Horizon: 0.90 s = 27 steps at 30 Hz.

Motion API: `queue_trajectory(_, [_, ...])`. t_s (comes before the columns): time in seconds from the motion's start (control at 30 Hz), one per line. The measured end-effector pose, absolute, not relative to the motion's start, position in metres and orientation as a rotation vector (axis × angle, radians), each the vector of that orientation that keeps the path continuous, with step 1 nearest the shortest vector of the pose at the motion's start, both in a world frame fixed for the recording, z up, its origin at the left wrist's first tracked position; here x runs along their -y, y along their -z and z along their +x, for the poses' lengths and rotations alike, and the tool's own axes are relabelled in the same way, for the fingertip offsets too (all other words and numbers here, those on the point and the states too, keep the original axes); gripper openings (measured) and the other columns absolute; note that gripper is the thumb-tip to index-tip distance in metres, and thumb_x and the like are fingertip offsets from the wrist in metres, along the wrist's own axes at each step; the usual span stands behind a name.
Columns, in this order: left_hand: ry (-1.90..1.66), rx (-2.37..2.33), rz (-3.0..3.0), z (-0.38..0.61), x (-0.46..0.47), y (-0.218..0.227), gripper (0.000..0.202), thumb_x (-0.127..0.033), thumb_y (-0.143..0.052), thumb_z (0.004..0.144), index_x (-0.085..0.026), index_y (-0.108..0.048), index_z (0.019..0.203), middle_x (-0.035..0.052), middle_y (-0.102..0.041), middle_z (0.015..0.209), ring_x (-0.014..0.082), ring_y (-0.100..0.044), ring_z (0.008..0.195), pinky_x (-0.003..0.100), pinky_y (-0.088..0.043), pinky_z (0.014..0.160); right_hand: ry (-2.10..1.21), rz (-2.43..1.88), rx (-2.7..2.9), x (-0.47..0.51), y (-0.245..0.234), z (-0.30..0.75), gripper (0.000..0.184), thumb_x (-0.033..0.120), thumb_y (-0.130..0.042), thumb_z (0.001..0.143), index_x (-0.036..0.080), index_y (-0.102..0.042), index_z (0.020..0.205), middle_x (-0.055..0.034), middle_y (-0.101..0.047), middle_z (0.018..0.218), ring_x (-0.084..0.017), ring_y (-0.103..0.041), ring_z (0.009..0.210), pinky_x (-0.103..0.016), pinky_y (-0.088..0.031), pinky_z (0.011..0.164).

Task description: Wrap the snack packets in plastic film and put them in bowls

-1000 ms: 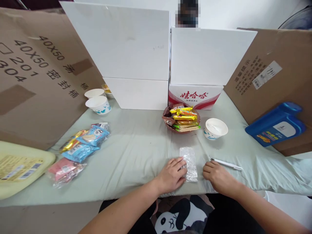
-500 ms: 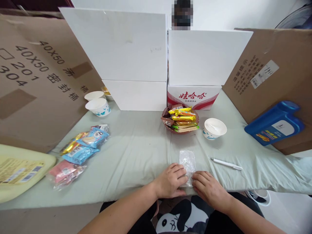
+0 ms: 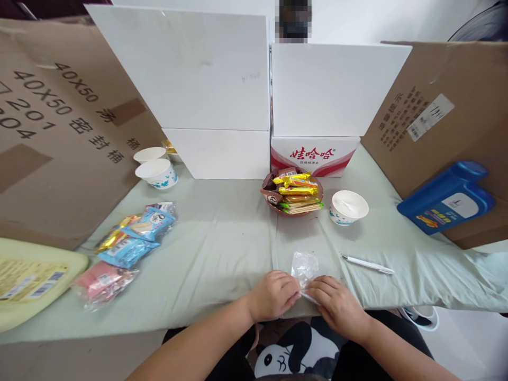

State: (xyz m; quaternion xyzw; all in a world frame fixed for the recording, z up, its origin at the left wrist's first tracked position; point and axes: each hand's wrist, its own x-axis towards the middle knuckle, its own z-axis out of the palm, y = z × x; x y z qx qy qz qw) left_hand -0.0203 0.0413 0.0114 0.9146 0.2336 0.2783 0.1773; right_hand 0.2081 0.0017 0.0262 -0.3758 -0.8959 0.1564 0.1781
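A small clear plastic bag (image 3: 304, 266) lies on the pale green cloth (image 3: 222, 248) near the front edge. My left hand (image 3: 273, 295) pinches its near left corner with the fingers curled. My right hand (image 3: 335, 306) pinches the near right corner, and the bag's near end is lifted a little off the cloth. A white pen (image 3: 367, 263) lies just right of my right hand. Behind the bag stands a brown bowl (image 3: 293, 193) piled with wrapped snack bars, with a white paper cup (image 3: 349, 207) beside it.
Snack packets (image 3: 130, 238) lie at the left, by a yellow pad (image 3: 27, 275). Two paper cups (image 3: 156, 172) stand at the back left. White boxes (image 3: 222, 95), a red-and-white carton (image 3: 315, 154) and cardboard sheets (image 3: 59, 121) wall the back. A blue container (image 3: 446, 198) leans at right.
My right hand moved left from beside the pen onto the bag. Both hands now pinch the bag's near end, which has crumpled and risen off the cloth.
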Motion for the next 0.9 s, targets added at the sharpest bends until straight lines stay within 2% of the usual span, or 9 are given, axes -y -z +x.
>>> queue_trajectory(0.1, [-0.853, -0.845, 2.405, -0.018, -0.041, -0.007, 0.019, -0.024, -0.037, 0.097, -0.018, -0.055, 0.091, 0.0032, -0.066, 0.077, 0.0147, -0.063, 0.068, 0.026, -0.049, 0.066, -0.595, -1.14, 2.415, -0.005, -0.023, 0.206, 0.027, 0.013, -0.039, 0.091, 0.018, -0.059, 0.109, -0.0076, -0.067, 0.099, -0.019, -0.059, 0.094, -0.034, -0.049, 0.083])
queue_trajectory(0.2, [-0.847, -1.081, 2.18, -0.015, -0.044, -0.007, 0.019, -0.029, -0.039, 0.097, -0.019, -0.053, 0.09, 0.0001, -0.062, 0.071, 0.0131, -0.059, 0.061, 0.024, -0.047, 0.06, -0.672, -1.307, 2.249, -0.012, -0.019, 0.201, 0.027, 0.028, -0.046, 0.093, 0.018, -0.054, 0.117, -0.0073, -0.068, 0.101, -0.017, -0.063, 0.082, -0.03, -0.051, 0.074])
queue_trajectory(0.27, [-0.835, -1.138, 2.071, -0.013, -0.045, -0.008, 0.018, -0.031, -0.041, 0.097, -0.02, -0.053, 0.09, -0.0012, -0.059, 0.069, 0.013, -0.058, 0.06, 0.024, -0.046, 0.059, -0.644, -1.422, 2.143, -0.016, -0.014, 0.195, 0.03, 0.035, -0.048, 0.093, 0.017, -0.054, 0.116, -0.0074, -0.068, 0.1, -0.016, -0.064, 0.073, -0.029, -0.05, 0.068])
queue_trajectory(0.33, [-0.819, -1.113, 1.976, -0.013, -0.046, -0.007, 0.017, -0.034, -0.048, 0.093, -0.019, -0.051, 0.1, -0.0015, -0.06, 0.071, 0.0131, -0.057, 0.061, 0.025, -0.047, 0.06, -0.572, -1.522, 2.072, -0.019, -0.009, 0.189, 0.025, 0.035, -0.042, 0.095, 0.018, -0.058, 0.105, -0.0059, -0.069, 0.093, -0.016, -0.064, 0.069, -0.028, -0.048, 0.065])
queue_trajectory(0.47, [-0.795, -1.083, 1.808, -0.013, -0.046, 0.0, 0.052, -0.028, -0.064, 0.081, -0.019, -0.038, 0.125, 0.004, -0.063, 0.096, 0.012, -0.059, 0.065, 0.025, -0.05, 0.061, -0.269, -1.626, 2.047, -0.024, -0.002, 0.178, 0.025, 0.03, -0.037, 0.097, 0.019, -0.058, 0.09, -0.0045, -0.067, 0.081, -0.019, -0.062, 0.075, -0.029, -0.043, 0.067])
queue_trajectory(0.53, [-0.789, -1.103, 1.785, -0.012, -0.046, 0.004, 0.052, -0.02, -0.062, 0.079, -0.02, -0.038, 0.125, 0.0066, -0.061, 0.107, 0.0114, -0.059, 0.068, 0.025, -0.051, 0.063, -0.099, -1.653, 2.065, -0.025, 0.0, 0.176, 0.025, 0.031, -0.039, 0.097, 0.02, -0.058, 0.084, -0.0046, -0.064, 0.077, -0.02, -0.059, 0.076, -0.03, -0.041, 0.069])
queue_trajectory(0.63, [-0.796, -1.094, 1.836, -0.011, -0.046, 0.005, 0.041, -0.013, -0.057, 0.08, -0.02, -0.045, 0.119, 0.0053, -0.061, 0.102, 0.012, -0.059, 0.069, 0.027, -0.053, 0.067, 0.048, -1.714, 2.088, -0.028, 0.001, 0.176, 0.026, 0.031, -0.04, 0.097, 0.02, -0.056, 0.079, -0.0039, -0.061, 0.073, -0.019, -0.056, 0.072, -0.03, -0.037, 0.068])
queue_trajectory(0.7, [-0.837, -1.064, 1.905, -0.011, -0.046, 0.003, 0.037, -0.011, -0.055, 0.081, -0.02, -0.048, 0.115, 0.0054, -0.06, 0.101, 0.0144, -0.06, 0.076, 0.03, -0.054, 0.071, 0.086, -1.746, 2.097, -0.03, 0.0, 0.177, 0.025, 0.029, -0.04, 0.097, 0.019, -0.056, 0.08, -0.0034, -0.061, 0.072, -0.019, -0.056, 0.071, -0.03, -0.035, 0.066])
queue_trajectory(0.9, [-0.907, -0.876, 2.153, -0.012, -0.048, 0.0, 0.04, -0.001, -0.046, 0.08, -0.02, -0.051, 0.114, 0.0092, -0.056, 0.119, 0.0203, -0.057, 0.11, 0.039, -0.05, 0.095, 0.134, -1.753, 2.112, -0.032, -0.005, 0.18, 0.024, 0.027, -0.04, 0.096, 0.02, -0.054, 0.078, -0.0037, -0.059, 0.073, -0.02, -0.053, 0.073, -0.03, -0.034, 0.069])
